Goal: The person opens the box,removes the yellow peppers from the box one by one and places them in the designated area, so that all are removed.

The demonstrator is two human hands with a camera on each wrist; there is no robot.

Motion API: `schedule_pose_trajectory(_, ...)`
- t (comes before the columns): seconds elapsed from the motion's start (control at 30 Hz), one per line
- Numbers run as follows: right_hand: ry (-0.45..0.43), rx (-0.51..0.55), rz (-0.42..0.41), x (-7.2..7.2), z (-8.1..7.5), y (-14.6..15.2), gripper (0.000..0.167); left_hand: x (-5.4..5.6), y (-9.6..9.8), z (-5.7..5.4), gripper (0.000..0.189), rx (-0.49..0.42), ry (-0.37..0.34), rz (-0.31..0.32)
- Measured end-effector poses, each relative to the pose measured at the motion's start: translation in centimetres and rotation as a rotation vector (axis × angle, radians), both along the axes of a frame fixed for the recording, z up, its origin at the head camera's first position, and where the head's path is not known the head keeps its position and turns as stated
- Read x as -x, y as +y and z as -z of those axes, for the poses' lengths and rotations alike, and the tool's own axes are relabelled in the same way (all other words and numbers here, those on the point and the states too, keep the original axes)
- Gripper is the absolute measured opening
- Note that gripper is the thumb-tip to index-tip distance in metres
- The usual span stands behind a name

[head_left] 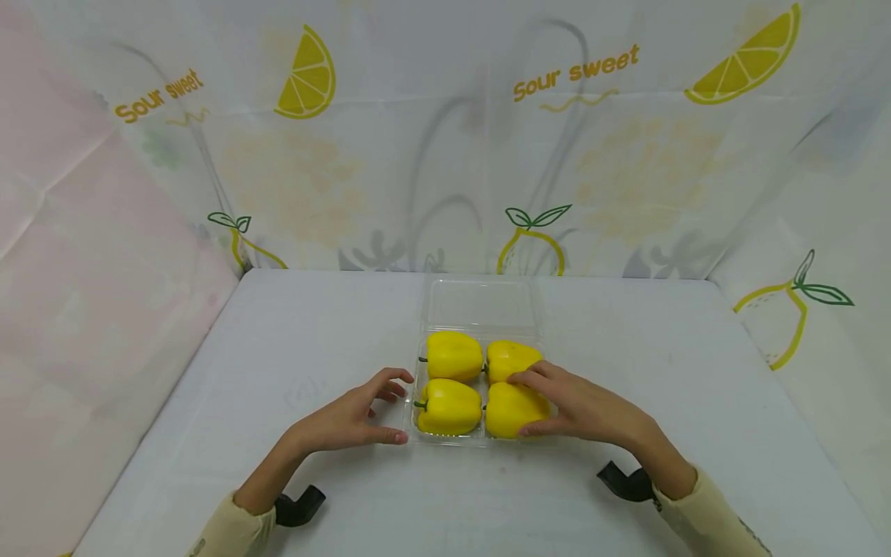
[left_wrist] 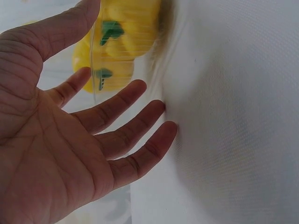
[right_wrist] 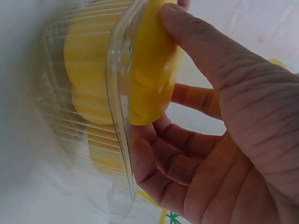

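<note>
A clear plastic clamshell box [head_left: 445, 441] lies on the table, its lid [head_left: 480, 305] folded open toward the back. Several yellow bell peppers fill it in two rows; those on the left are a far one [head_left: 454, 356] and a near one [head_left: 448, 408]. My right hand [head_left: 592, 406] holds the near right pepper [head_left: 510, 410], thumb at its front and fingers at its back, beside the far right pepper [head_left: 511, 356]. In the right wrist view, the thumb [right_wrist: 201, 39] presses on the pepper above the rim. Just left of the box, my left hand [head_left: 348, 418] is spread, holding nothing.
The white table [head_left: 313, 325] extends around the box. Behind it hangs a printed curtain [head_left: 418, 155] with lemon patterns, and more cloth closes both sides. Black straps [head_left: 299, 507] sit at the wrists.
</note>
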State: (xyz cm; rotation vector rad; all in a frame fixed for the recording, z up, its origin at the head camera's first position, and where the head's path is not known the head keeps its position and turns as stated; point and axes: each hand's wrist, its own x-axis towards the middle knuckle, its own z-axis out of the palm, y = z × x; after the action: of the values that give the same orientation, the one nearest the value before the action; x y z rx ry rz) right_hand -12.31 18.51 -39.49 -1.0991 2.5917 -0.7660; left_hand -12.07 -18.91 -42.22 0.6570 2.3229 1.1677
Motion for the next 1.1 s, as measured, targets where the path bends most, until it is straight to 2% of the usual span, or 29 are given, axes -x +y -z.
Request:
schedule_pose_trajectory(0.27,-0.057,0.02,-0.016,0.5,-0.3,0.3,0.066,0.0,0.0,0.0,0.075,-0.001,0.005,0.004)
schedule_pose_trajectory(0.4,-0.107,0.052,-0.013,0.7,-0.5,0.6,0.065,0.0,0.0,0.0,0.075,-0.001,0.005,0.005)
schedule_pose_trajectory(0.53,-0.123,0.089,-0.017,0.7,-0.7,1.0,0.062,0.0,0.0,0.0,0.076,0.003,0.0,0.002)
schedule_pose_trajectory(0.77,-0.111,0.106,0.001,0.6,-1.2,1.3,0.061,-0.1,0.0,0.0,0.075,0.006,-0.001,-0.002)
schedule_pose_trajectory(1.1,-0.048,0.156,0.026,0.3,-1.8,2.3,0.061,-0.1,0.0,-0.1,0.075,0.013,-0.005,-0.005)
